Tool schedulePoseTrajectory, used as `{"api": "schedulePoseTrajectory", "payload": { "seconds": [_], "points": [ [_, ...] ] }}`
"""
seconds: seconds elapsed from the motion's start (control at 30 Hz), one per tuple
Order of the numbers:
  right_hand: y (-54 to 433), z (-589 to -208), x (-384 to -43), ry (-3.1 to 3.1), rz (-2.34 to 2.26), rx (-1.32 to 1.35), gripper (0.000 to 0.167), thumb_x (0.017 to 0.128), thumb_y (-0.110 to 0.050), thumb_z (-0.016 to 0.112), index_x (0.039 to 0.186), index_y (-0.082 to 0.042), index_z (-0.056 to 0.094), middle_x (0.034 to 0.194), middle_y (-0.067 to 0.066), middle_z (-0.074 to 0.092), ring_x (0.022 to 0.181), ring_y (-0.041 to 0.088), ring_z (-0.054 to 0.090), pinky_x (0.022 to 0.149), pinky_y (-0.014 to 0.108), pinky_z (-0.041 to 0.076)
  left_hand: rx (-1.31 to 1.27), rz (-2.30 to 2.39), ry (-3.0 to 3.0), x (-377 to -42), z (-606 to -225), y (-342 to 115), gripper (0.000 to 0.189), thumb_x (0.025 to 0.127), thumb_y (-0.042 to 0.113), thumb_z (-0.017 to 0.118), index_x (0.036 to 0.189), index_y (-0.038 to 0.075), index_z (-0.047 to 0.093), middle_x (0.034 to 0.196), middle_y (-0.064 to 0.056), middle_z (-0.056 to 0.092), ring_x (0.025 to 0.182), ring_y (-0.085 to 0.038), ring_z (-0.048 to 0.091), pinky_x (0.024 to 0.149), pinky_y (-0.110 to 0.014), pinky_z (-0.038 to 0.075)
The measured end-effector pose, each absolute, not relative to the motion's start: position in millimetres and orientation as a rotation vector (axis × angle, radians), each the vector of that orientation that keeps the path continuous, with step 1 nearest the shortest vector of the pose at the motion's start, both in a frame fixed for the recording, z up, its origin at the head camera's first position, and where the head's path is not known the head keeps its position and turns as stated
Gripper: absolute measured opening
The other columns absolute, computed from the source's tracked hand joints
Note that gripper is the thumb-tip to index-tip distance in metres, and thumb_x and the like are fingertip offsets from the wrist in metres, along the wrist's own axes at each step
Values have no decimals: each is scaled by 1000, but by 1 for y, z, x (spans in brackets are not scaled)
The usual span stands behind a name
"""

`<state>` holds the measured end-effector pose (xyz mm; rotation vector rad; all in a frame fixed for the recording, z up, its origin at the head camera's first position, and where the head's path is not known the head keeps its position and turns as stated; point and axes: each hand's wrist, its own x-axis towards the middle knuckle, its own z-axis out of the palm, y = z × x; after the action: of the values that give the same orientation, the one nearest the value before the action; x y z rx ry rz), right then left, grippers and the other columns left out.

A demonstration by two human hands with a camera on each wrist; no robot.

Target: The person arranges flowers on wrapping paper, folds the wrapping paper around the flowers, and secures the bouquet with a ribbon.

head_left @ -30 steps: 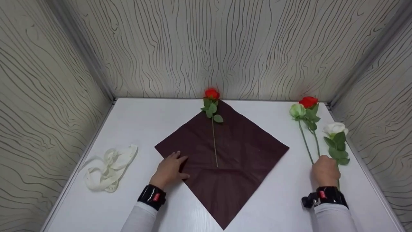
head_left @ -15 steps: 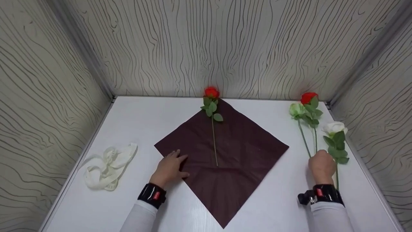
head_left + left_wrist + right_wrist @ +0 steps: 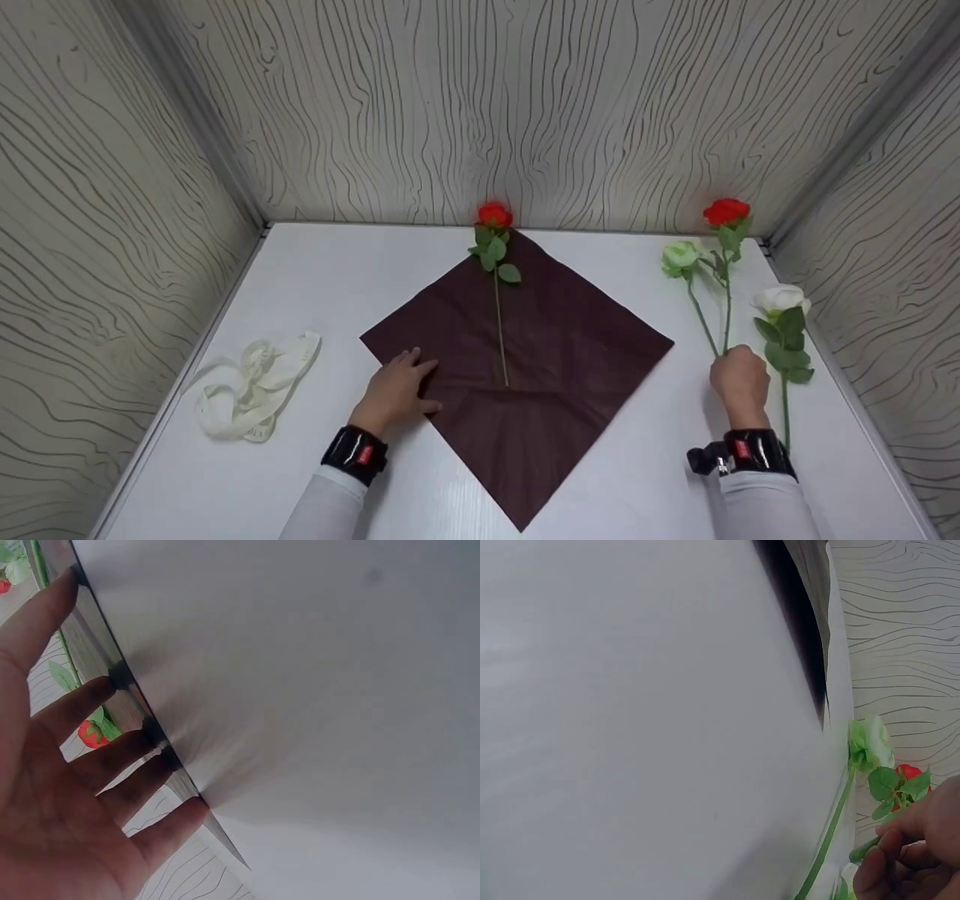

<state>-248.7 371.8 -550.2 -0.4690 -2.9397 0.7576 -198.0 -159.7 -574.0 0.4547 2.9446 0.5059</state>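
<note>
My right hand (image 3: 741, 382) pinches the stem of a red rose (image 3: 726, 213), its bloom toward the back wall. In the right wrist view, thumb and finger of that hand (image 3: 922, 840) meet at the green stem. A pale green flower (image 3: 681, 257) lies just left of this rose, its stem running down to the hand. To the right lies a white rose (image 3: 781, 301). My left hand (image 3: 394, 394), fingers spread, rests on the left edge of a dark maroon wrapping sheet (image 3: 570, 345). Another red rose (image 3: 494, 216) lies along the sheet's upper half, stem toward me.
A loosely heaped cream ribbon (image 3: 255, 390) lies at the left of the white table (image 3: 337, 277). Patterned walls (image 3: 450, 112) enclose the table at the back and both sides. The sheet is set cornerwise, one corner pointing at me.
My right hand has moved left and slightly away from me with the red rose, whose bloom now stands apart from the pale green flower. That flower has shifted slightly left. My left hand stays put.
</note>
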Motion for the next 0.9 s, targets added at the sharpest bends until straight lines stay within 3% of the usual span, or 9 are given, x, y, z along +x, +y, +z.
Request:
{"api": "schedulePoseTrajectory", "payload": {
  "seconds": [0.57, 0.8, 0.9],
  "points": [
    [342, -545, -254, -2844, 887, -420, 33, 93, -7, 40, 109, 17, 57, 107, 39, 58, 95, 55, 56, 80, 59, 45, 447, 506, 2943, -201, -574, -160, 74, 81, 44, 79, 141, 9, 54, 149, -25, 39, 138, -41, 34, 108, -53, 32],
    [313, -537, -255, -2776, 983, -311, 32, 94, -8, 42, 110, 17, 56, 90, 29, 65, 71, 39, 64, 64, 43, 49, 454, 512, 2942, -199, -573, -159, 73, 80, 42, 80, 140, 8, 55, 147, -25, 40, 136, -42, 36, 107, -54, 34],
    [297, -533, -257, -2767, 1026, -266, 32, 96, -8, 43, 112, 17, 55, 90, 27, 64, 66, 31, 64, 60, 36, 48, 449, 502, 2937, -198, -573, -158, 73, 80, 43, 80, 140, 8, 55, 148, -25, 40, 136, -42, 36, 107, -53, 34]
  ]
}}
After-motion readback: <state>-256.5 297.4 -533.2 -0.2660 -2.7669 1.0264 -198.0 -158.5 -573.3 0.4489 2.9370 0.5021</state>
